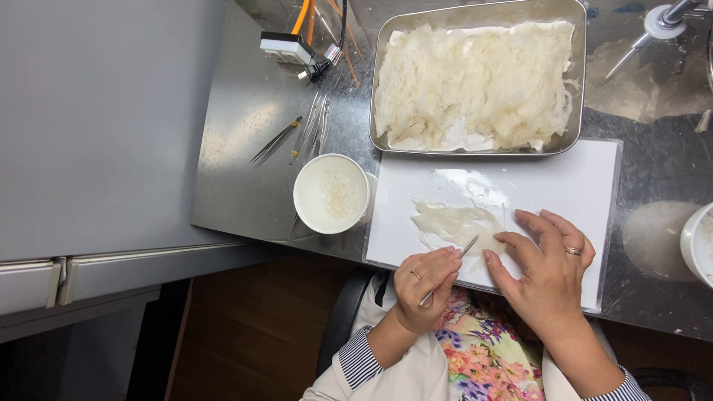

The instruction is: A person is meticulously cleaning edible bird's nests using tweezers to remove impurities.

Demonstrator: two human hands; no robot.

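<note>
The left hand (425, 286) has its fingers pinching slim tweezers (450, 269), tip aimed at the pale translucent piece (457, 223) just ahead. The right hand (546, 271) lays spread fingers on that piece's edge, apparently steadying it on the white board (579, 182). Beyond sits a steel tray (382, 44) of similar material; leftward on the bench (238, 148), a white bowl (332, 194).

A food-processing workroom, by the look of its fittings: a stainless steel bench (260, 148) fills the upper half of the frame, carrying a steel tray (475, 15) heaped with pale, stringy white material at top centre. Spare tweezers (276, 139) lie at centre left beside a white cup (332, 194), and a white cutting board (579, 178) sits at the bench's near edge. Grey cabinet panels (96, 126) line the left side.
</note>
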